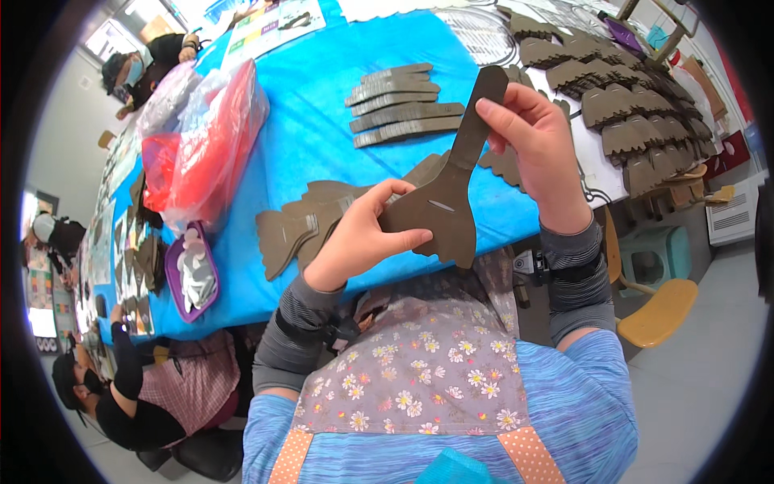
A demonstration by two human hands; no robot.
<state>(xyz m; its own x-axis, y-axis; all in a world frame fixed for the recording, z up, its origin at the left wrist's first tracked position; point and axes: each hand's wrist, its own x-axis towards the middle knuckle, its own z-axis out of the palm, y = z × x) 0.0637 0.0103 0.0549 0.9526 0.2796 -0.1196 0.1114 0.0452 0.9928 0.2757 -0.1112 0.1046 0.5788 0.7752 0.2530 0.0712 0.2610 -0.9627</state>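
- Head view: both hands hold one brown cutout (442,206) up over the near edge of the blue bench (306,121), above the flowered apron (419,363).
- The cutout is flat and dark brown, with a broad scalloped body, a short slit near its middle and a long narrow neck rising to a rounded tip.
- Left hand (359,238): its fingers pinch the left lobe of the body, thumb on the front face, the others curled behind.
- Right hand (536,141): its fingers are closed on the neck just below the tip, thumb in front.
- On the bench just behind the left hand lies a loose pile of like cutouts (302,222); farther back a fanned row of narrow strips (399,101); to the right, overlapping rows of scalloped pieces (637,121).
- Left of the piles stand red and clear bags (201,137) and a purple tray (192,274) of pale pieces.
- Judgement: the step looks like checking or readying a single piece taken from the pile. Any next move calls for a steady two-handed hold, so the thin neck does not bend.
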